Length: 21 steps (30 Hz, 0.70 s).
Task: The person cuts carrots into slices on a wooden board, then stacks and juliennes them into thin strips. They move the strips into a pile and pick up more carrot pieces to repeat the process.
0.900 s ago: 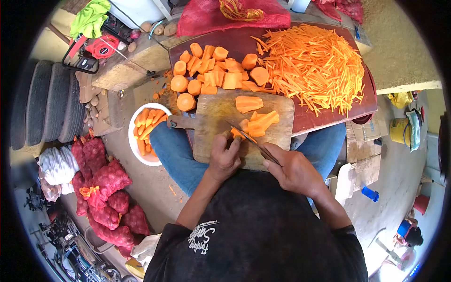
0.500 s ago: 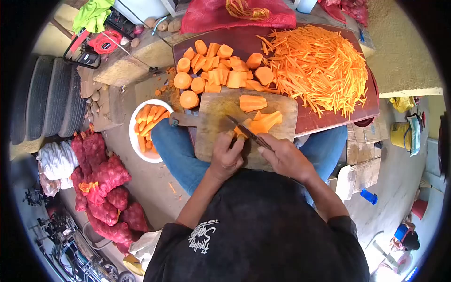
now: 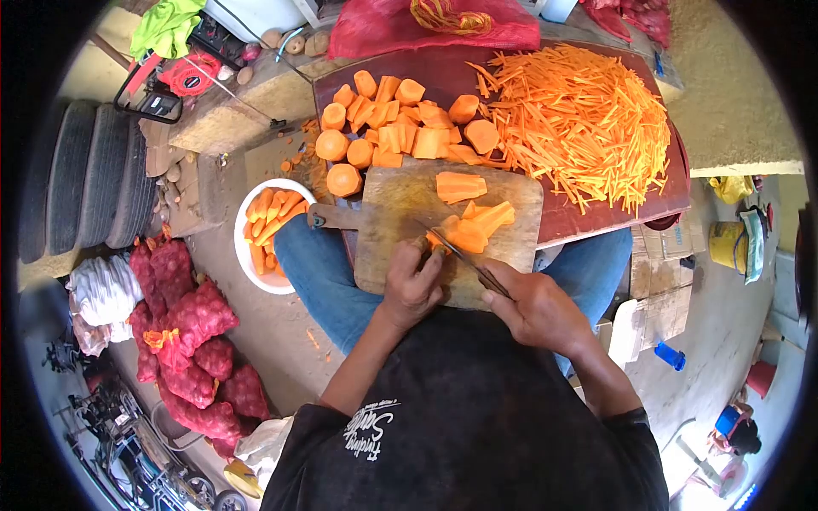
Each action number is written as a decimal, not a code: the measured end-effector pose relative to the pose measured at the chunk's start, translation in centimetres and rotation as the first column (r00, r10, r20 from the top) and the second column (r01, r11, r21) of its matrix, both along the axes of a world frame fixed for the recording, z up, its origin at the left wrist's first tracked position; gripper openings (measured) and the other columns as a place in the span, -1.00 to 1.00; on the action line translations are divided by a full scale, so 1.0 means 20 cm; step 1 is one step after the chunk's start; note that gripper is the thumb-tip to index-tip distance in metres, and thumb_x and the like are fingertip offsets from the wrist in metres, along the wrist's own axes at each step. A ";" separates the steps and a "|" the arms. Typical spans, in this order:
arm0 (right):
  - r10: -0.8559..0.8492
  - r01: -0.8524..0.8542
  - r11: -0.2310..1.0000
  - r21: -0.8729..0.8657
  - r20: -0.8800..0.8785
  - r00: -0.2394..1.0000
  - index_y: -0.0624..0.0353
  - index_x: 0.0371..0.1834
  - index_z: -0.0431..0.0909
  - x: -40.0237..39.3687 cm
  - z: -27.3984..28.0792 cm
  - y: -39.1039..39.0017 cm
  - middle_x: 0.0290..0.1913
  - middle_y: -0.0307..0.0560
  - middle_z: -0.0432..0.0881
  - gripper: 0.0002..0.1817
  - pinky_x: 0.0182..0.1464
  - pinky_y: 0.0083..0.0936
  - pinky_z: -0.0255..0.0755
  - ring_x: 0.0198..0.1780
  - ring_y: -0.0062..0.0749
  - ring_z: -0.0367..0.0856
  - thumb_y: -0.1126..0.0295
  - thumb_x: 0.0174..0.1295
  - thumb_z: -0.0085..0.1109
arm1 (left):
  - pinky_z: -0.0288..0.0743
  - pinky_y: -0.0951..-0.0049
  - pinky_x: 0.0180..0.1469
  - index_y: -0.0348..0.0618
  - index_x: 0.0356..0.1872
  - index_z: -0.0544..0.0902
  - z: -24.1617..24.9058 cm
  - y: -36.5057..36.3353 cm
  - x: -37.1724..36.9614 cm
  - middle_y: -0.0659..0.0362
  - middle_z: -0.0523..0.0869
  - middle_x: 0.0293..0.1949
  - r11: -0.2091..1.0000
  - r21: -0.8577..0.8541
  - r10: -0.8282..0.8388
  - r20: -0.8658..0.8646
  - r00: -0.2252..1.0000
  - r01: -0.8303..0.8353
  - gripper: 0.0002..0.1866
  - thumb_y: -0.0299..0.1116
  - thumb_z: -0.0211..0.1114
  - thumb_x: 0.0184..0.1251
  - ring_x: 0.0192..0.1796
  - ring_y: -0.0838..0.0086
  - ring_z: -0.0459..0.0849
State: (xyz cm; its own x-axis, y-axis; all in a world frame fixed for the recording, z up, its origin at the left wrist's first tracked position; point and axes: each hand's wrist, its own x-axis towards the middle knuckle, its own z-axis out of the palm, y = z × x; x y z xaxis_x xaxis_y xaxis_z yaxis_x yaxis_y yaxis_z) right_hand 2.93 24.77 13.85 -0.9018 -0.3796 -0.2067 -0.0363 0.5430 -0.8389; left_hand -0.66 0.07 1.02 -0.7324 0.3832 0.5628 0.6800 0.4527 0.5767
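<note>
My right hand point(image 3: 538, 308) is closed round the handle of a knife point(image 3: 464, 258), its blade pointing up and left over the wooden cutting board point(image 3: 392, 196). Beside the blade, my left hand point(image 3: 415, 277) has its fingers curled in, pressed against a piece of carrot point(image 3: 436, 241) at the board's lower middle. Thin carrot slices point(image 3: 481, 223) fan out just above the blade, and a stack of slices point(image 3: 461, 186) lies higher on the board. The board rests across my lap and the near edge of a red table point(image 3: 609, 217).
Carrot chunks point(image 3: 400, 128) and a heap of carrot strips point(image 3: 579, 128) cover much of the table. A white basin point(image 3: 247, 255) of peeled carrots stands left of my knee. Red net sacks point(image 3: 200, 315) lie further left. A person point(image 3: 740, 426) is at the far lower right.
My right hand has moved right and down with the knife, drawing the blade back. My left hand has barely moved.
</note>
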 end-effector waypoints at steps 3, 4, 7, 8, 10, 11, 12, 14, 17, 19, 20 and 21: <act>0.009 -0.007 0.999 0.049 -0.033 0.999 0.17 0.45 0.52 -0.04 -0.10 -0.07 -0.12 0.45 0.81 -0.56 -0.04 0.22 0.70 -0.06 0.48 0.82 0.26 0.63 0.29 | 0.59 0.02 -0.07 -0.34 0.11 0.74 0.01 0.01 -0.01 -0.15 0.63 -0.02 1.000 0.003 -0.003 -0.031 1.000 0.003 -0.43 -0.68 0.45 -0.10 -0.09 -0.11 0.68; 0.017 -0.015 0.997 0.070 -0.040 0.999 0.17 0.43 0.53 -0.07 -0.15 -0.09 -0.13 0.45 0.80 -0.57 -0.05 0.22 0.70 -0.06 0.49 0.82 0.26 0.63 0.30 | 0.59 0.02 -0.07 -0.34 0.10 0.74 0.00 0.01 -0.01 -0.14 0.64 -0.02 1.000 -0.001 0.002 -0.036 0.999 -0.002 -0.44 -0.69 0.45 -0.09 -0.10 -0.11 0.67; 0.018 -0.015 0.997 0.070 -0.050 0.999 0.18 0.40 0.54 -0.14 -0.22 -0.09 -0.15 0.45 0.80 -0.59 -0.06 0.23 0.68 -0.07 0.50 0.81 0.26 0.62 0.30 | 0.59 0.02 -0.07 -0.34 0.09 0.75 0.00 0.02 -0.01 -0.13 0.64 -0.01 0.999 0.003 0.040 -0.030 0.999 -0.040 -0.47 -0.71 0.45 -0.06 -0.14 -0.09 0.66; 0.011 -0.008 0.998 0.060 -0.048 0.999 0.19 0.39 0.54 -0.14 -0.22 -0.09 -0.15 0.46 0.80 -0.60 -0.07 0.23 0.68 -0.06 0.51 0.80 0.27 0.62 0.31 | 0.59 0.02 -0.08 -0.34 0.09 0.76 0.00 0.03 0.00 -0.12 0.64 -0.02 0.999 0.008 0.054 -0.022 0.998 -0.053 -0.48 -0.71 0.44 -0.04 -0.15 -0.08 0.65; -0.028 0.028 1.000 0.007 -0.043 0.999 0.19 0.38 0.55 -0.12 -0.17 -0.07 -0.16 0.46 0.79 -0.60 -0.06 0.24 0.67 -0.06 0.51 0.80 0.26 0.62 0.31 | 0.64 0.08 -0.02 -0.37 0.13 0.77 0.00 0.02 0.00 -0.14 0.67 0.02 0.998 0.003 0.055 -0.002 0.998 -0.055 -0.52 -0.75 0.43 0.09 -0.07 -0.08 0.70; -0.041 0.040 0.999 -0.022 -0.036 0.999 0.19 0.38 0.55 -0.10 -0.14 -0.06 -0.16 0.46 0.79 -0.60 -0.06 0.24 0.67 -0.05 0.51 0.80 0.26 0.62 0.32 | 0.67 0.11 0.01 -0.38 0.15 0.77 0.00 0.02 0.01 -0.15 0.69 0.03 0.998 -0.001 0.062 0.012 0.998 -0.062 -0.54 -0.76 0.42 0.16 -0.03 -0.08 0.72; -0.040 0.039 0.999 -0.024 -0.034 0.999 0.19 0.39 0.55 -0.08 -0.09 -0.06 -0.16 0.46 0.79 -0.59 -0.05 0.24 0.67 -0.05 0.51 0.80 0.26 0.62 0.32 | 0.64 0.10 -0.03 -0.37 0.13 0.78 0.00 0.02 0.02 -0.13 0.67 -0.02 0.998 0.014 0.065 0.010 0.998 -0.065 -0.52 -0.75 0.42 0.09 -0.07 -0.06 0.70; -0.046 0.045 0.999 -0.026 -0.034 0.998 0.19 0.40 0.54 -0.04 -0.01 -0.04 -0.16 0.46 0.79 -0.59 -0.05 0.23 0.67 -0.04 0.50 0.80 0.26 0.62 0.33 | 0.60 0.08 -0.12 -0.36 0.08 0.79 0.00 0.03 0.01 -0.09 0.63 -0.12 0.997 0.047 0.063 0.005 0.998 -0.063 -0.49 -0.72 0.42 -0.03 -0.15 -0.03 0.66; -0.035 0.034 0.999 -0.022 -0.059 0.998 0.18 0.43 0.53 0.01 0.03 -0.02 -0.16 0.47 0.78 -0.57 -0.05 0.23 0.68 -0.03 0.48 0.81 0.27 0.62 0.32 | 0.61 0.09 -0.12 -0.37 0.07 0.80 -0.02 0.01 0.02 -0.08 0.62 -0.14 0.998 0.016 0.056 0.038 0.998 -0.056 -0.49 -0.71 0.41 -0.04 -0.15 -0.03 0.66; -0.026 0.025 1.000 -0.008 -0.059 0.998 0.18 0.43 0.52 0.01 0.03 -0.02 -0.17 0.46 0.78 -0.57 -0.06 0.22 0.69 -0.04 0.48 0.81 0.28 0.62 0.32 | 0.63 0.08 -0.11 -0.37 0.07 0.80 -0.01 0.00 0.02 -0.09 0.63 -0.13 0.999 0.027 0.043 0.021 0.999 -0.043 -0.48 -0.71 0.41 -0.05 -0.15 -0.03 0.67; -0.018 0.018 1.000 -0.003 -0.060 0.998 0.18 0.43 0.52 0.01 0.02 -0.02 -0.17 0.45 0.78 -0.57 -0.06 0.22 0.69 -0.05 0.48 0.81 0.29 0.62 0.32 | 0.63 0.08 -0.10 -0.38 0.08 0.80 -0.01 0.00 0.01 -0.09 0.64 -0.12 0.999 0.030 0.039 0.012 0.999 -0.040 -0.48 -0.70 0.41 -0.05 -0.15 -0.04 0.67; -0.012 0.012 1.000 0.005 -0.077 0.997 0.18 0.42 0.52 0.00 0.02 -0.03 -0.18 0.45 0.78 -0.58 -0.07 0.21 0.69 -0.06 0.48 0.81 0.29 0.61 0.32 | 0.64 0.07 -0.09 -0.38 0.07 0.80 -0.01 0.00 0.01 -0.10 0.65 -0.11 0.999 0.024 0.039 -0.002 0.999 -0.039 -0.48 -0.70 0.41 -0.05 -0.15 -0.04 0.68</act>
State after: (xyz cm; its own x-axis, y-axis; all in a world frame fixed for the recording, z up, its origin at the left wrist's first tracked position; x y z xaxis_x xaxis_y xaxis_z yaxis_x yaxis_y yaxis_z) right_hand 3.01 24.18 14.17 -0.9196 -0.3676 -0.1385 -0.0939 0.5481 -0.8312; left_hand -0.45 0.02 0.91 -0.7455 0.3408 0.5728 0.6632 0.4654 0.5862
